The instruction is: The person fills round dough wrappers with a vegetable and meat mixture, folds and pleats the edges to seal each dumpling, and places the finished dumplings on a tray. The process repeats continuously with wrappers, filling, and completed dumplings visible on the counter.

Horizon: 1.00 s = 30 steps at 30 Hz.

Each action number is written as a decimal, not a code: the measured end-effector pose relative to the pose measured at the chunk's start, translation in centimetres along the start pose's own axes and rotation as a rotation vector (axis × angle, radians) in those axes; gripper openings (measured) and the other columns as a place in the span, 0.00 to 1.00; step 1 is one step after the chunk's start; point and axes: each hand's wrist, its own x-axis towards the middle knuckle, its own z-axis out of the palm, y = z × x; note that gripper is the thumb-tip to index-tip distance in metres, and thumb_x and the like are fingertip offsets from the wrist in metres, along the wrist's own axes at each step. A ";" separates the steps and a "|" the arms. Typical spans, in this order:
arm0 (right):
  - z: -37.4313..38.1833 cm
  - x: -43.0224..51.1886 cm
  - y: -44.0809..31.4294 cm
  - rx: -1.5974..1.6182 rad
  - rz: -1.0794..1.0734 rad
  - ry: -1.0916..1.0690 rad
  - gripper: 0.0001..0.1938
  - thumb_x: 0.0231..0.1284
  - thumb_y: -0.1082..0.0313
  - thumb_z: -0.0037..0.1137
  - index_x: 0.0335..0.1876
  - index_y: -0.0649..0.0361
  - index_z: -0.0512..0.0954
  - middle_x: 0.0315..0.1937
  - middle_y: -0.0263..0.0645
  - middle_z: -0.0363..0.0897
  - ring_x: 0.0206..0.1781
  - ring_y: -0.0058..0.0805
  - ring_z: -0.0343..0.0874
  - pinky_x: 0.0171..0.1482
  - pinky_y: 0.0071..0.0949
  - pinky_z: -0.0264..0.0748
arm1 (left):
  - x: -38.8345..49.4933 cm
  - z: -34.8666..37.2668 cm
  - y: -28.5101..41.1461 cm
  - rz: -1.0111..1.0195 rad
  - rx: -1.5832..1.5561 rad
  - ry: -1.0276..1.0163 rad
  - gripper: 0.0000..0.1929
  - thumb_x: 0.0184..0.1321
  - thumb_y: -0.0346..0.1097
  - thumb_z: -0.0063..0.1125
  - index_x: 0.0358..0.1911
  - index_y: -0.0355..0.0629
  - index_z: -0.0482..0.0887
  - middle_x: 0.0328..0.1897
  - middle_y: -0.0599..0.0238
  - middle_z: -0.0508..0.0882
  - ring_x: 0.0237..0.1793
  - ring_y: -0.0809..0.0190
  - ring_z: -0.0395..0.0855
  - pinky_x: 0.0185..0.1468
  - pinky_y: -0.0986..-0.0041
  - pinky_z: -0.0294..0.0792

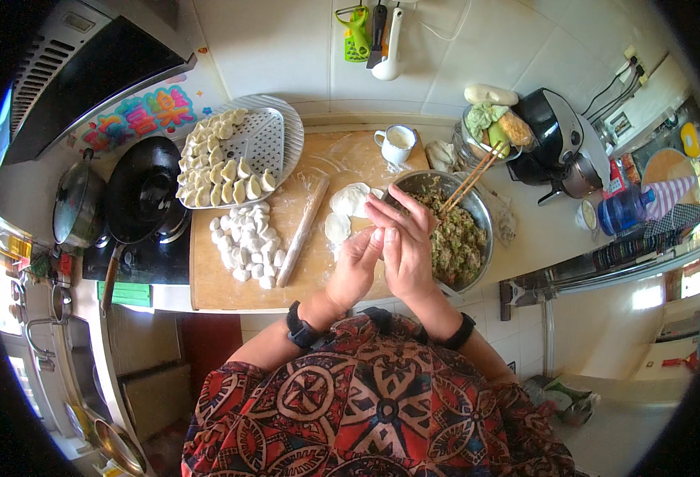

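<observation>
My left hand (357, 262) and my right hand (408, 256) are pressed together above the floured wooden board (230, 297), thumbs side by side. Whatever lies between them is hidden by the fingers. Just beyond the hands, thin round dough wrappers (347, 201) overlap on the board, one (338, 228) set apart in front. To the right stands a steel bowl (488, 238) of minced filling (460, 244), with wooden chopsticks (475, 179) leaning in it. A floured rolling pin (303, 232) lies left of the wrappers, beside a heap of small dough pieces (248, 241).
Rows of folded dumplings (224, 173) fill much of a metal tray (260, 137) at the back left. An enamel mug (396, 146) stands at the board's back edge. Left is a black wok (147, 185) on the stove; right, a bowl of vegetables (493, 125) and a black appliance (549, 128).
</observation>
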 end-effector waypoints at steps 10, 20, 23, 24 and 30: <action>0.6 -0.7 1.4 -0.415 0.040 -0.189 0.27 0.79 0.54 0.27 0.75 0.57 0.63 0.74 0.38 0.64 0.79 0.38 0.54 0.76 0.47 0.43 | 1.2 -0.3 0.1 -0.246 -0.127 0.061 0.19 0.78 0.42 0.41 0.50 0.31 0.81 0.43 0.58 0.86 0.47 0.66 0.80 0.55 0.72 0.73; -4.5 -5.3 6.1 0.038 0.462 -0.094 0.32 0.79 0.47 0.20 0.79 0.59 0.49 0.78 0.44 0.50 0.80 0.40 0.48 0.78 0.42 0.41 | 1.2 -7.4 -4.3 -0.392 -0.605 0.139 0.19 0.73 0.29 0.48 0.63 0.27 0.68 0.57 0.50 0.79 0.62 0.55 0.78 0.68 0.60 0.73; -6.1 -7.5 6.2 -0.061 0.508 -0.139 0.31 0.80 0.47 0.20 0.79 0.60 0.50 0.77 0.45 0.52 0.79 0.41 0.50 0.77 0.42 0.42 | 0.2 -9.3 -7.2 -0.377 -0.412 0.230 0.16 0.70 0.29 0.53 0.60 0.32 0.74 0.59 0.52 0.80 0.57 0.55 0.82 0.67 0.64 0.73; -6.3 -8.2 6.1 -0.077 0.525 -0.151 0.31 0.80 0.48 0.20 0.78 0.60 0.51 0.77 0.45 0.53 0.78 0.41 0.50 0.77 0.42 0.43 | 0.1 -9.9 -8.0 -0.412 -0.319 0.219 0.16 0.70 0.29 0.55 0.58 0.31 0.75 0.59 0.53 0.80 0.57 0.56 0.82 0.66 0.65 0.74; -6.2 -11.0 6.0 -0.095 0.583 -0.178 0.30 0.80 0.49 0.19 0.77 0.61 0.54 0.74 0.46 0.58 0.76 0.43 0.54 0.77 0.41 0.45 | -0.2 -10.7 -11.9 -0.332 -0.016 0.093 0.10 0.66 0.29 0.62 0.46 0.31 0.83 0.61 0.53 0.80 0.52 0.60 0.83 0.58 0.71 0.76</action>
